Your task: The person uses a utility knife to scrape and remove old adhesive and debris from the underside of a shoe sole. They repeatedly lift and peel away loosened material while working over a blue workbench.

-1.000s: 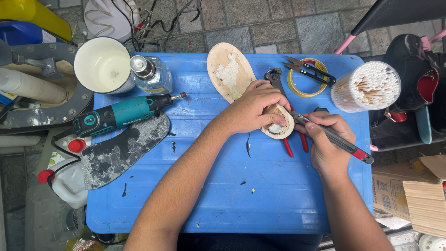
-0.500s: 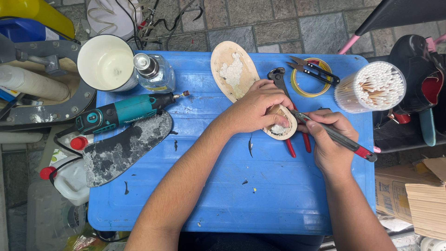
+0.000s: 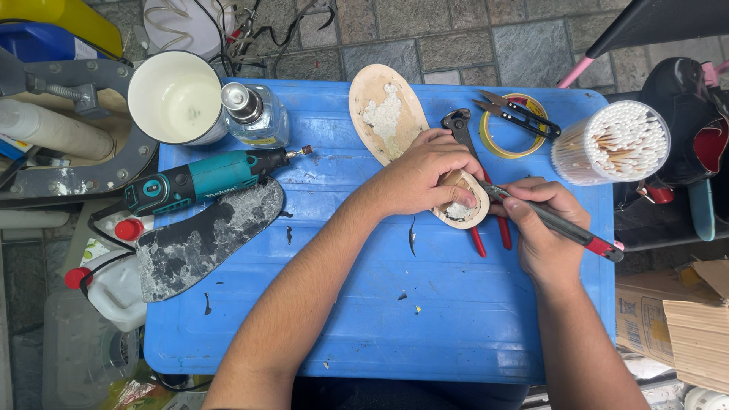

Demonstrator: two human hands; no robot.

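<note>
My left hand presses down on a small tan heel piece with white residue, lying on the blue plastic table. My right hand grips a thin black knife tool with a red end, its tip resting on the heel piece's edge. Red-handled pincers lie partly under both hands. A larger tan insole with white glue patches sits just beyond my left hand.
A teal rotary tool and a dark worn sole lie at the left. A white cup, a clear bottle, small scissors on a yellow tape roll and a tub of cotton swabs line the far edge.
Both hands stay on the heel piece; the knife tip has shifted only slightly along its edge. The view moved a little.
</note>
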